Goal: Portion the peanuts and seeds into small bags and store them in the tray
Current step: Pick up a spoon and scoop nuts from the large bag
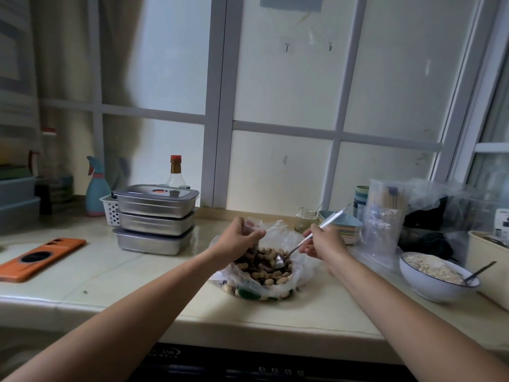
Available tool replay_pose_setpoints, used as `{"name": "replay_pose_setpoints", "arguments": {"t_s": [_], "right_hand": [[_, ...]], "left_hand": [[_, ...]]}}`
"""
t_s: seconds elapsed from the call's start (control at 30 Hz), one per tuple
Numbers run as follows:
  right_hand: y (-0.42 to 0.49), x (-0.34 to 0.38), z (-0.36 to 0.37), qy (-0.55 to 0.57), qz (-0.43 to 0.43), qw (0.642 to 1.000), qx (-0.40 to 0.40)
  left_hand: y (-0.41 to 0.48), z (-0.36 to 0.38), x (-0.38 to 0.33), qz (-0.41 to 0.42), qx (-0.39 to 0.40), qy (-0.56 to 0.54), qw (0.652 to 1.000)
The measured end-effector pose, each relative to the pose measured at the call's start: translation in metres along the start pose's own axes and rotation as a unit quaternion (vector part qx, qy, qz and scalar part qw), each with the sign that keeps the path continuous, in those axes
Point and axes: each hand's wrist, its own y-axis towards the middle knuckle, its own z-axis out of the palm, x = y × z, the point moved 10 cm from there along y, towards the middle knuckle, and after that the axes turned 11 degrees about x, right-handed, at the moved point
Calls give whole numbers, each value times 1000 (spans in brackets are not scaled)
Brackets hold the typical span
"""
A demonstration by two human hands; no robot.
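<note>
Peanuts (265,271) lie in an open sack (303,274) on the bench (137,271). Fingers of the left hand (237,241) grip the small bag (252,226) above the peanuts' left edge. Fingers of the right hand (322,241) pinch the spoon (279,261): bowl touching the peanuts, handle slanting up-right.

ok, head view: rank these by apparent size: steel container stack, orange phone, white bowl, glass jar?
1. steel container stack, clearly largest.
2. white bowl and orange phone: these look alike. The phone runs to the frame edge, so I won't rank one over the other.
3. glass jar, smallest, and also farther back.
</note>
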Motion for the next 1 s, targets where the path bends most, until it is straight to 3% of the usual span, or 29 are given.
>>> {"name": "replay_pose_setpoints", "arguments": {"t_s": [0.27,0.6,0.73,0.9,1.0], "right_hand": [[-5,49,-22,-54,-34,998,-22],[0,89,-32,-14,-55,997,-55],[-15,110,-18,-54,-104,992,-55],[-44,142,10,-200,-234,950,-40],[-66,159,33,-284,-325,902,-13]], "left_hand": [[2,3,3,-4,21,4,1000],[0,16,6,-42,59,29,997],[-1,22,-5,-13,68,33,997],[4,29,-10,4,91,35,995],[4,30,-14,0,76,29,997]]}}
